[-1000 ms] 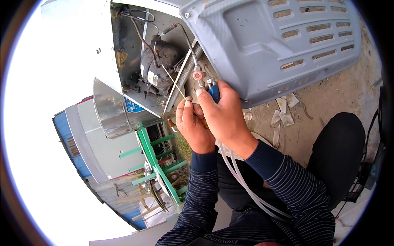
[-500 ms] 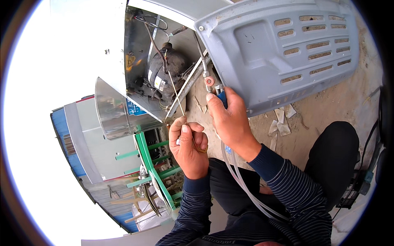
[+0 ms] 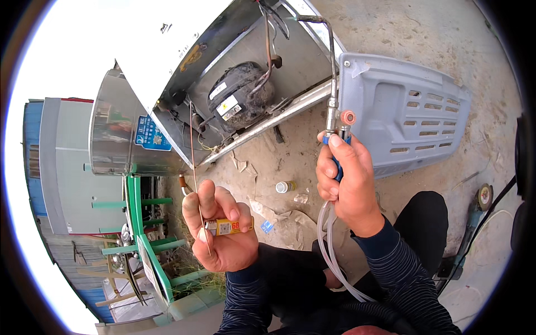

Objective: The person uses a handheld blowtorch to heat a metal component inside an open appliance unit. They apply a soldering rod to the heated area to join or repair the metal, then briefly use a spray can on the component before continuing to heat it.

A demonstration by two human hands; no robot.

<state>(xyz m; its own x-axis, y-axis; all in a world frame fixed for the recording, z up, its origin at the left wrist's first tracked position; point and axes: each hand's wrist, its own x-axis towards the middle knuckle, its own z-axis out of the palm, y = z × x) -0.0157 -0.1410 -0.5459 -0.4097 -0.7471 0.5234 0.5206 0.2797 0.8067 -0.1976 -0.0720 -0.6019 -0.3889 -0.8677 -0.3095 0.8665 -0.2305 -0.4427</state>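
Observation:
In my left hand [image 3: 226, 245] is a yellow lighter [image 3: 224, 226] with a printed label, lying across the curled fingers. The same hand pinches a thin copper-coloured rod [image 3: 194, 151] that stands nearly upright. My right hand [image 3: 354, 184] is wrapped round the blue handle of a gas torch [image 3: 331, 114] with a red knob. The torch's long metal tube rises and bends left over the open appliance; no flame shows. Two clear hoses [image 3: 328, 240] run down from the handle toward my lap. Beyond the hands, a black compressor [image 3: 243, 95] with copper pipes sits inside the metal compartment.
A grey slotted plastic panel [image 3: 385, 139] lies on the right. On the dusty ground are a small can [image 3: 285, 187] and paper scraps. An angle grinder [image 3: 474, 215] with a cable lies far right. Green metal framing [image 3: 134, 206] and a shiny steel drum [image 3: 109, 137] stand left.
My view has shifted, and the hands are farther apart. My left hand has turned, so the lighter now shows. The torch has moved right relative to the compressor, with more of its tube in sight.

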